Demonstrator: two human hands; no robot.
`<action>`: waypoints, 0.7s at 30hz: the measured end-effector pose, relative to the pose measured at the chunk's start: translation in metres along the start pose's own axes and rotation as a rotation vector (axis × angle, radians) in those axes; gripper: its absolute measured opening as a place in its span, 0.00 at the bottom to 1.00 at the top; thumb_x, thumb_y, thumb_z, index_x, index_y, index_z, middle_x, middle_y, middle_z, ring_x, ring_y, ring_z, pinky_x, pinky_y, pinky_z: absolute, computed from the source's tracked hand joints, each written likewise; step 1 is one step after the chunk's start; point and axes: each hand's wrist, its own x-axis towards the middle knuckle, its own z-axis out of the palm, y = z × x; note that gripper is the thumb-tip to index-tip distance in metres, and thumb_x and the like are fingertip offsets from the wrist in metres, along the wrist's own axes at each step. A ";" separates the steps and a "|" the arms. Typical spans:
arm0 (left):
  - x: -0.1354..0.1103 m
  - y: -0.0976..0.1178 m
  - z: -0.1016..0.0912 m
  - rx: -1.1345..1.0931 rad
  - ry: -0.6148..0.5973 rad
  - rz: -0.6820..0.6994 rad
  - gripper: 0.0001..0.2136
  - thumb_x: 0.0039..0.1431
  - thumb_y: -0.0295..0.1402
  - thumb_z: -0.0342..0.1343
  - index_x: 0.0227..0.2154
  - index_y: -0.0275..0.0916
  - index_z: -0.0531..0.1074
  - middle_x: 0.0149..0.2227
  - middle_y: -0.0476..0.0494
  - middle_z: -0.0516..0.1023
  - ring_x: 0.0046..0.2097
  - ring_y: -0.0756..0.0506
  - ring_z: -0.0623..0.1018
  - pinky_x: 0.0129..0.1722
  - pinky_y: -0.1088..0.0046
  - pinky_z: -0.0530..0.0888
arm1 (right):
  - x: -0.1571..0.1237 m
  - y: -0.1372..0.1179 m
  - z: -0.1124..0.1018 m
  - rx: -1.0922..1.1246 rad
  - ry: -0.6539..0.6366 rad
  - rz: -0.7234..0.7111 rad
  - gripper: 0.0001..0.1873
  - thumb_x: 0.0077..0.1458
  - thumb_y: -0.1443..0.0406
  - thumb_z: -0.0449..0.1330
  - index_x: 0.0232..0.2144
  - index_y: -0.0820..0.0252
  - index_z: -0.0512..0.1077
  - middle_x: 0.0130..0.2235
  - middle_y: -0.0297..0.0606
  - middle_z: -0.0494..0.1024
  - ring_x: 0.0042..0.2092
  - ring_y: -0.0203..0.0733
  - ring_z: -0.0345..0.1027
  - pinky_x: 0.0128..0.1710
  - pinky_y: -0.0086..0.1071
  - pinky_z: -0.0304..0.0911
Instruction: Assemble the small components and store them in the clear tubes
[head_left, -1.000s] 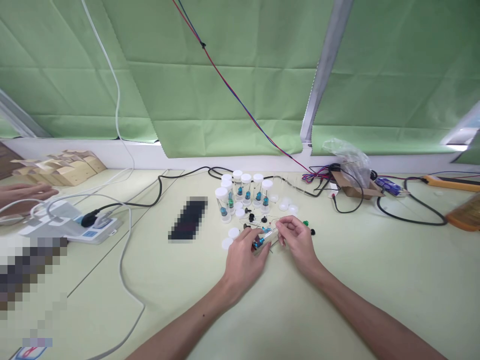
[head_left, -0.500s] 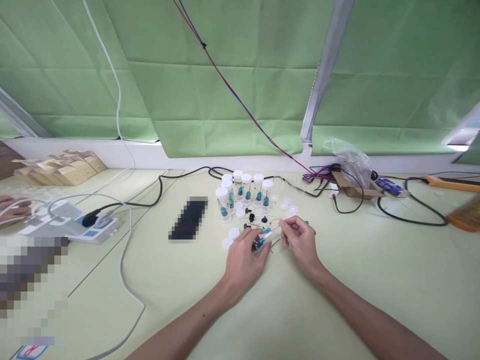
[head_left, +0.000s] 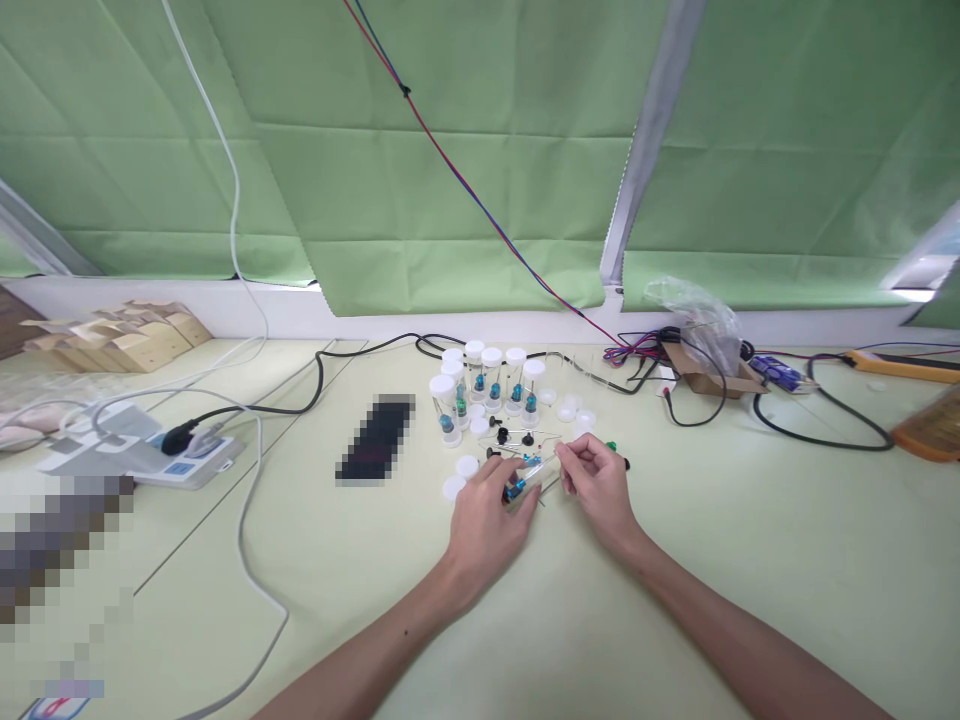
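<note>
My left hand (head_left: 487, 520) is closed around a clear tube (head_left: 534, 476) with a blue part (head_left: 515, 491) inside its lower end. The tube lies tilted, its upper end toward my right hand (head_left: 601, 490). At that end my right thumb and index finger pinch something thin, like a wire; its exact kind is too small to tell. Beyond my hands stand several clear vials (head_left: 492, 388) with white caps and blue or green parts inside. Small black parts (head_left: 503, 437) and thin metal rods lie between them and my hands. Loose white caps (head_left: 466, 467) are beside my left hand.
A pixelated dark slab (head_left: 377, 438) lies left of the vials. Further left are a white power strip (head_left: 187, 463) with cables and several cardboard boxes (head_left: 142, 340). Wire bundles (head_left: 637, 348), a plastic bag (head_left: 709, 330) and an orange-brown container (head_left: 930, 428) are at right.
Both hands stay nearly in place, with the tube still held between them. At the far left, another person's hand has shifted and is now blurred. The view has moved very slightly.
</note>
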 end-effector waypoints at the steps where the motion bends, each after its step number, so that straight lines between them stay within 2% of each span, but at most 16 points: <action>1: 0.000 0.000 0.000 0.002 -0.002 -0.001 0.09 0.56 0.33 0.55 0.40 0.41 0.72 0.34 0.47 0.74 0.33 0.47 0.74 0.31 0.71 0.69 | 0.000 0.000 0.000 -0.003 -0.001 0.000 0.15 0.52 0.57 0.64 0.22 0.58 0.64 0.17 0.27 0.64 0.19 0.31 0.57 0.20 0.27 0.54; 21: 0.000 0.000 -0.001 0.008 -0.008 0.002 0.09 0.56 0.33 0.55 0.40 0.41 0.72 0.33 0.48 0.73 0.33 0.47 0.73 0.31 0.71 0.68 | -0.002 0.001 -0.001 -0.051 -0.035 -0.038 0.15 0.55 0.58 0.61 0.22 0.59 0.64 0.18 0.27 0.64 0.19 0.31 0.58 0.20 0.26 0.55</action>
